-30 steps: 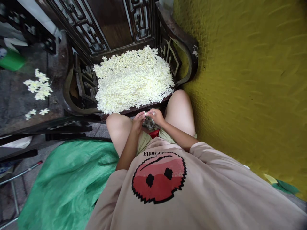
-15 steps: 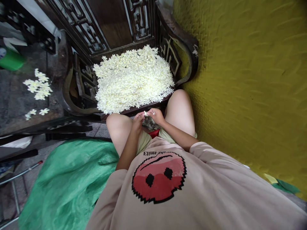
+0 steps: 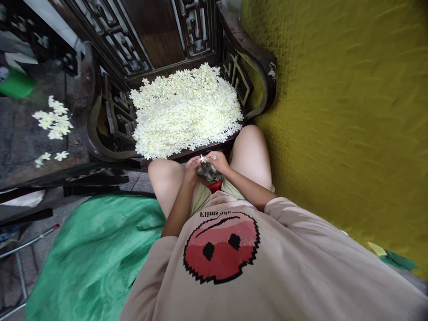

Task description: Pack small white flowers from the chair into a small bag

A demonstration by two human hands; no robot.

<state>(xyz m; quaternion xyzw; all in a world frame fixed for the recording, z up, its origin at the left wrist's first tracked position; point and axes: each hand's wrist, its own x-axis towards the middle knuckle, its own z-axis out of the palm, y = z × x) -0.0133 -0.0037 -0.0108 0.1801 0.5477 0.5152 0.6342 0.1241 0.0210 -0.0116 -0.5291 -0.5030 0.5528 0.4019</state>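
Between my knees, a small white flower (image 3: 202, 158) is pinched where the fingertips of both hands meet. My left hand (image 3: 192, 166) has its fingers closed at the flower's left side. My right hand (image 3: 218, 161) pinches from the other side, and another bit of white flower shows by its curled fingers. Just beyond my hands, a thick layer of loose white flowers (image 3: 187, 111) covers the seat of a dark carved wooden chair (image 3: 163, 42). Any stem or thread in my fingers is too small to make out.
A dark wooden table (image 3: 20, 133) on the left carries a few white flowers (image 3: 55, 118) and a green container (image 3: 16, 82). Green plastic sheeting (image 3: 96, 254) lies at my left side. A yellow textured surface (image 3: 341, 111) rises along the right, close to the chair's armrest (image 3: 267, 67).
The flower between my fingertips has turned or shifted very slightly. Both hands stay in the same place, and the flowers on the chair look the same.
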